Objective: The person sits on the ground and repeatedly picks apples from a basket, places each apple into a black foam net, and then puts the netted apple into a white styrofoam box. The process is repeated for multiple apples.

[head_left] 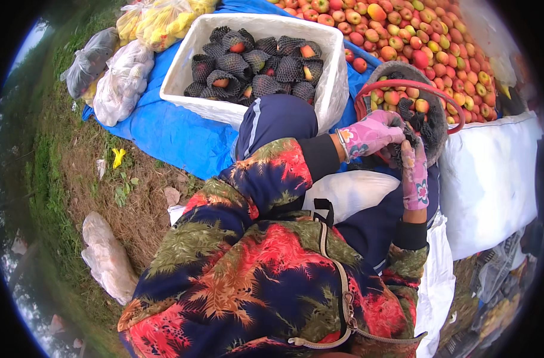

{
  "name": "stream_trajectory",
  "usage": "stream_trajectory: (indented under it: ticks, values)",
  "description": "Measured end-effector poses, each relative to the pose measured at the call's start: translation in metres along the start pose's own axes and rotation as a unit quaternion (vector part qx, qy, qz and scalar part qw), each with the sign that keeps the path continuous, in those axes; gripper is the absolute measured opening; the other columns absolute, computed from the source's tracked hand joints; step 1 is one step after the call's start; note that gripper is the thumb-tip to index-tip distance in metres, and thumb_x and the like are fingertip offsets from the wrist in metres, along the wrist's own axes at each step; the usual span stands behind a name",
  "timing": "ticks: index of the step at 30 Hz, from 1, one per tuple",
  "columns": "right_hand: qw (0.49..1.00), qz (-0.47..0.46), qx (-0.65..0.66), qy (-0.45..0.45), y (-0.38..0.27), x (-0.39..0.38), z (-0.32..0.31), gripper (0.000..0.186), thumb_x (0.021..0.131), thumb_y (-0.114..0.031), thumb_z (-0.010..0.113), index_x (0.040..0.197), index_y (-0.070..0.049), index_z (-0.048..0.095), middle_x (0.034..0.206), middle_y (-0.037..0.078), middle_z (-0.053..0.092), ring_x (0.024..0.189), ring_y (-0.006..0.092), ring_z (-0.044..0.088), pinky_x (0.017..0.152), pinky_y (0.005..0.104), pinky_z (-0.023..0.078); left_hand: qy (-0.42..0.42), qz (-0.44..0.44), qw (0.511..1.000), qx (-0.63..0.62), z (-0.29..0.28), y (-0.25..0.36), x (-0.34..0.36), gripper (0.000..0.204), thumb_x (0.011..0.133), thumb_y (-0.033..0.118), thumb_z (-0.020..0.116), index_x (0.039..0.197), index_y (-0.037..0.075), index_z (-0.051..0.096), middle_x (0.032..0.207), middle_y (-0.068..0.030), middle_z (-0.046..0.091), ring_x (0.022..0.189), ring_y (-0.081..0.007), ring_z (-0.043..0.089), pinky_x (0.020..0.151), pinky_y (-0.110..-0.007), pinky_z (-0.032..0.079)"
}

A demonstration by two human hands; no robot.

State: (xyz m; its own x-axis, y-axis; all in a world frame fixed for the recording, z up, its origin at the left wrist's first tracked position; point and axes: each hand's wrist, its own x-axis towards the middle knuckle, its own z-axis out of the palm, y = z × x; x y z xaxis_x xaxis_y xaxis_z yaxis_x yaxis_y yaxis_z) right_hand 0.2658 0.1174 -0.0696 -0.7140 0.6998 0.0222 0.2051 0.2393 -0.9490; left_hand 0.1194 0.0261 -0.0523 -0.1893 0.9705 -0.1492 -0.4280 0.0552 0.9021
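Both my hands wear pink flowered gloves and meet over the near side of a basket (pixel 442 140). My left hand (pixel 372 132) comes in from the left with its fingers curled, closed on a black foam net sleeve (pixel 411 138). My right hand (pixel 415 176) reaches up from below, fingertips pinching the same sleeve. Whether an apple is inside it, I cannot tell. Loose black foam nets (pixel 426 124) lie in the basket beside my fingers, among red and yellow apples (pixel 392 97). The basket's red handle (pixel 453 101) arches over them.
A white lined crate (pixel 182 56) of net-wrapped apples (pixel 266 65) stands on a blue tarp (pixel 164 134). A large heap of loose apples (pixel 427 36) spreads at the far right. A white sack (pixel 490 185) sits right of the basket. Filled plastic bags (pixel 126 77) rest at the far left.
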Motion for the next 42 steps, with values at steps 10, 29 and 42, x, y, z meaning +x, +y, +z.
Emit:
stream_trajectory:
  ticks: [10, 29, 42]
  values:
    - [0.987, 0.037, -0.144, 0.055, 0.027, -0.009, -0.032, 0.027, 0.09, -0.014, 0.048, 0.109, 0.002, 0.056, 0.096, 0.01, 0.062, 0.088, 0.0189, 0.057, 0.08, 0.0275, 0.045, -0.177, 0.212, 0.857, 0.436, 0.017, -0.007, -0.027, 0.039, 0.078, 0.007, 0.054, 0.117, 0.01, 0.052, 0.095, -0.0123, 0.063, 0.083, -0.0292, 0.062, 0.072, -0.039, 0.048]
    - [0.968, -0.014, -0.22, -0.117, -0.031, -0.056, -0.019, 0.019, 0.08, -0.02, 0.059, 0.094, -0.007, 0.059, 0.08, 0.014, 0.062, 0.075, 0.0335, 0.061, 0.062, 0.0399, 0.048, -0.073, -0.285, 0.955, 0.041, 0.029, -0.002, -0.026, 0.039, 0.092, 0.043, 0.045, 0.087, 0.006, 0.055, 0.057, 0.0001, 0.048, 0.04, -0.009, 0.042, 0.038, -0.022, 0.034]
    - [0.933, 0.031, -0.254, -0.252, 0.019, 0.054, -0.048, 0.026, 0.083, -0.017, 0.056, 0.105, -0.004, 0.056, 0.092, 0.014, 0.064, 0.087, 0.0291, 0.062, 0.074, 0.0351, 0.048, 0.223, -0.044, 0.913, -0.34, -0.023, 0.033, -0.01, 0.027, 0.084, 0.004, 0.048, 0.109, -0.006, 0.053, 0.108, -0.0171, 0.061, 0.099, -0.0305, 0.06, 0.092, -0.047, 0.047]
